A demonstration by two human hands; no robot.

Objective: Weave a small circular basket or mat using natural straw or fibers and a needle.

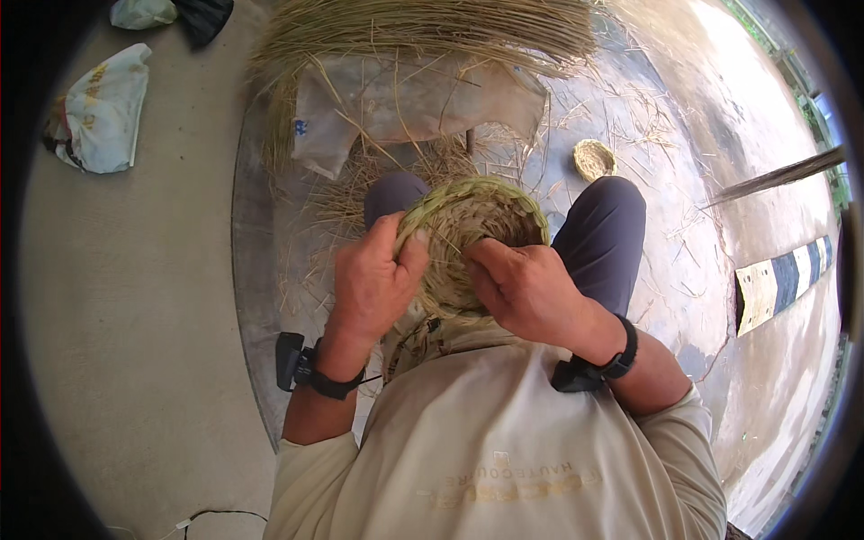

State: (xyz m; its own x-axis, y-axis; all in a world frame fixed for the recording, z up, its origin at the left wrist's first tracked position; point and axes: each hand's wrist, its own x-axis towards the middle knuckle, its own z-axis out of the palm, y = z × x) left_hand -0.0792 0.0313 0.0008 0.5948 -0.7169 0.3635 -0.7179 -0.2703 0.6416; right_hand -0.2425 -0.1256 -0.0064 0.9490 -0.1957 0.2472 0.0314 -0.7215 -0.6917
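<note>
The woven straw basket [439,283] was between the person's knees [605,225], close to the body, its opening turned upward. The left hand [371,281] held its left rim, fingers curled around the wall with the thumb inside. The right hand [533,286] reached into the opening, fingers bunched together; whether they gripped a strand could not be told. Beyond the right knee, a smaller basket [594,160] rested among scattered stalks. Farther ahead, a thick straw bundle [423,31] lay behind a translucent plastic sheet [405,101].

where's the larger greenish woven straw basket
Near the head view's centre, slightly right, the basket is right between the bare left hand and bare right hand.
</note>
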